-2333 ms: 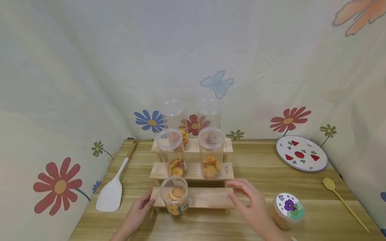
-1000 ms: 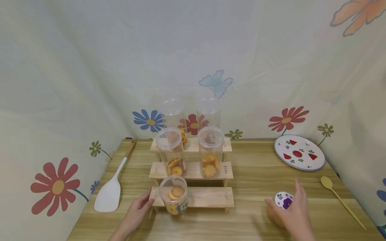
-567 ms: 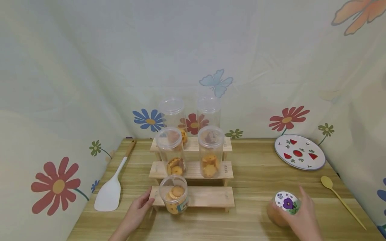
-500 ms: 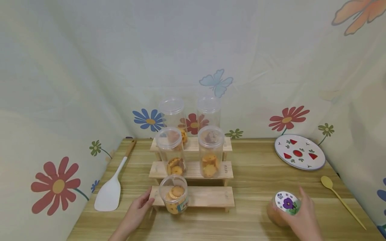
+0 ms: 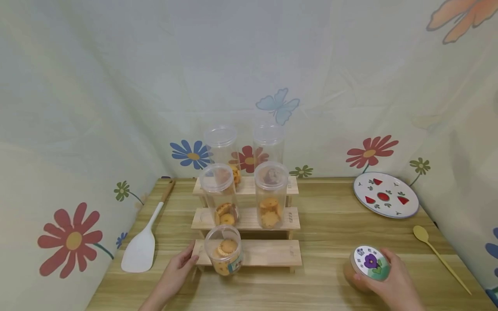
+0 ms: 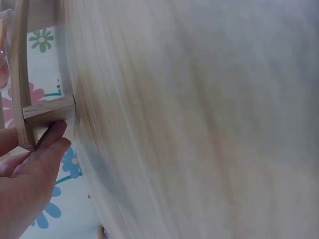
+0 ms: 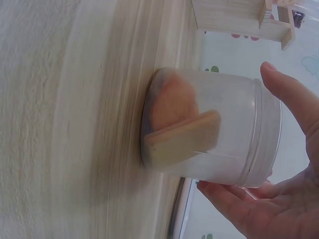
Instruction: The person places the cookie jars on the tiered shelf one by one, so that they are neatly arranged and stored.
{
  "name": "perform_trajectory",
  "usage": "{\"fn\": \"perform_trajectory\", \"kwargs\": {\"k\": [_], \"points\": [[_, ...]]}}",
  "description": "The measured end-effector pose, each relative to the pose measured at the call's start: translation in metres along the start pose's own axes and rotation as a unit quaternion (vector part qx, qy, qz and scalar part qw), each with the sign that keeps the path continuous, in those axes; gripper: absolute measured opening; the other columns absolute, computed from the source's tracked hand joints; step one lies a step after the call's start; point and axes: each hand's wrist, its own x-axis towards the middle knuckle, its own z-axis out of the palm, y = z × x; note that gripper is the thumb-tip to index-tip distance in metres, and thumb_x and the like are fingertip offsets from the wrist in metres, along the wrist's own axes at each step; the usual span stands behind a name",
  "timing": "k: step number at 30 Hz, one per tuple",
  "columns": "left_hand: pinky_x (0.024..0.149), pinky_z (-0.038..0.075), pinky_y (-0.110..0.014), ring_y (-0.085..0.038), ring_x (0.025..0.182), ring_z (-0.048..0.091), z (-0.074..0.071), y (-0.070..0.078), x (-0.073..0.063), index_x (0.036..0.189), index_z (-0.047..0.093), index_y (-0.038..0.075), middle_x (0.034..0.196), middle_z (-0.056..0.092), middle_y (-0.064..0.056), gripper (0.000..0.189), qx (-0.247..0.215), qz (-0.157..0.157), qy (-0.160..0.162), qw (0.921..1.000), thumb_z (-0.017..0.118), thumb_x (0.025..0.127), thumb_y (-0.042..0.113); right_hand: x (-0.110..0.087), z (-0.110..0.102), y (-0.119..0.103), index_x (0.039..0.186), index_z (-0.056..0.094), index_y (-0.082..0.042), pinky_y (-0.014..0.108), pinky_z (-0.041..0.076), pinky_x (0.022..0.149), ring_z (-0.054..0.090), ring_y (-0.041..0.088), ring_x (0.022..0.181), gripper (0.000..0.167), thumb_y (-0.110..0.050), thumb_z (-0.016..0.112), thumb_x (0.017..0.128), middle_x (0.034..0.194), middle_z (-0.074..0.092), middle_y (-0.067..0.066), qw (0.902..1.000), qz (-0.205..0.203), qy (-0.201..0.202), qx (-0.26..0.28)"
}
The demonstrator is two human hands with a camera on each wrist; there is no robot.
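Observation:
My left hand (image 5: 175, 274) grips the left end of the lowest step of a three-step wooden display stand (image 5: 272, 252). In the left wrist view its fingers (image 6: 55, 144) hook around the step's end beside a short leg. At the right, my right hand (image 5: 394, 280) holds a short clear cookie jar (image 7: 229, 124) around its lid, which bears a purple flower picture. Thumb and fingers sit on opposite sides of the rim in the right wrist view. Biscuits show inside; the jar's base is at the tabletop. Another short cookie jar (image 5: 223, 250) stands on the stand's lowest step.
Two tall clear jars with cookies, one a jar (image 5: 271, 194), stand on the middle step and two more on the top one. A white spatula (image 5: 142, 250) lies left. On the right are a patterned plate (image 5: 400, 207) and a yellow spoon (image 5: 441, 259).
My right hand has left the stand's right end, moved right to the jar with the flower lid and closed its fingers around it. The left hand stays at the stand's left end.

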Motion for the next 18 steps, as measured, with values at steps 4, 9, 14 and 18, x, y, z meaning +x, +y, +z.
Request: {"fn": "perform_trajectory", "kwargs": {"k": [4, 9, 14, 18], "points": [[0.106, 0.035, -0.037, -0.032, 0.132, 0.036, -0.0001, -0.0013, 0.0004, 0.142, 0.033, -0.011, 0.147, 0.033, -0.024, 0.053, 0.004, -0.007, -0.001, 1.0000, 0.053, 0.100, 0.014, 0.0018, -0.0007, 0.0001, 0.143, 0.007, 0.015, 0.066, 0.036, 0.098, 0.033, 0.054, 0.119, 0.131, -0.063, 0.078, 0.066, 0.135, 0.024, 0.040, 0.9999, 0.009, -0.004, 0.009], [0.106, 0.035, -0.039, -0.032, 0.132, 0.037, -0.0008, -0.0033, 0.0012, 0.142, 0.033, -0.011, 0.147, 0.034, -0.024, 0.053, 0.012, -0.006, 0.001, 0.9999, 0.053, 0.100, 0.014, 0.0007, -0.0010, 0.0010, 0.143, 0.009, 0.017, 0.065, 0.034, 0.100, 0.035, 0.053, 0.120, 0.128, -0.059, 0.080, 0.067, 0.135, 0.026, 0.040, 0.9999, -0.008, 0.006, 0.012], [0.106, 0.034, -0.039, -0.032, 0.132, 0.036, -0.0009, -0.0050, 0.0017, 0.142, 0.033, -0.011, 0.146, 0.034, -0.024, 0.053, 0.009, -0.006, 0.001, 0.9999, 0.054, 0.100, 0.015, -0.0010, 0.0003, 0.0033, 0.142, 0.013, 0.017, 0.064, 0.036, 0.099, 0.036, 0.052, 0.120, 0.124, -0.058, 0.080, 0.068, 0.135, 0.029, 0.040, 0.9995, -0.020, 0.023, 0.003], [0.106, 0.033, -0.040, -0.033, 0.132, 0.036, -0.0002, -0.0065, 0.0021, 0.142, 0.033, -0.011, 0.146, 0.034, -0.024, 0.054, 0.008, -0.001, 0.003, 1.0000, 0.053, 0.100, 0.016, -0.0016, 0.0012, 0.0023, 0.142, 0.017, 0.014, 0.064, 0.038, 0.097, 0.039, 0.052, 0.119, 0.124, -0.061, 0.080, 0.067, 0.134, 0.032, 0.039, 0.9994, -0.015, 0.030, -0.008]]}}
